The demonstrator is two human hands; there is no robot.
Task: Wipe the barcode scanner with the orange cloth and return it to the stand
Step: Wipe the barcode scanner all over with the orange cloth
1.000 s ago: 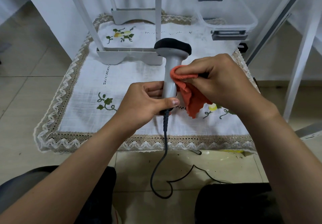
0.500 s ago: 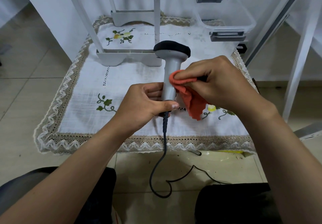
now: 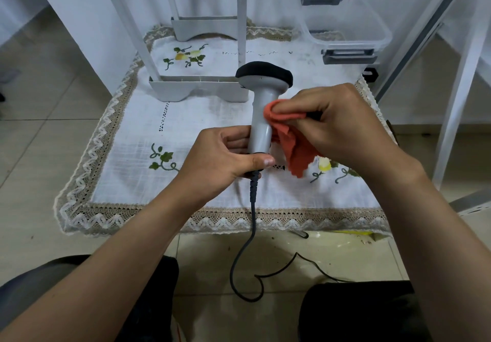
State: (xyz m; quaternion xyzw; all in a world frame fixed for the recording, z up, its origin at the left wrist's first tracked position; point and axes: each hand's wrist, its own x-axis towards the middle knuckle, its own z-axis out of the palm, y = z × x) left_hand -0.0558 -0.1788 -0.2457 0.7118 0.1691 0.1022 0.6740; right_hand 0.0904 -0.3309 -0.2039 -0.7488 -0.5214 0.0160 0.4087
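Observation:
A grey barcode scanner [image 3: 261, 118] with a black head stands upright above the low table. My left hand [image 3: 225, 155] grips the bottom of its handle, thumb across the base. A dark cable [image 3: 252, 219] hangs from the handle down to the floor. My right hand [image 3: 332, 121] pinches the orange cloth [image 3: 292, 139] and presses it against the right side of the handle, with the loose end of the cloth hanging below. I cannot tell which object is the stand.
A white embroidered tablecloth with a lace border [image 3: 164, 216] covers the table. A white rack base [image 3: 196, 87] with upright poles stands behind the scanner. A clear plastic box [image 3: 345, 30] sits at the back right. My knees are below, over the tiled floor.
The orange cloth and my right hand have slid slightly down the scanner's handle. My left hand keeps the same grip on the base.

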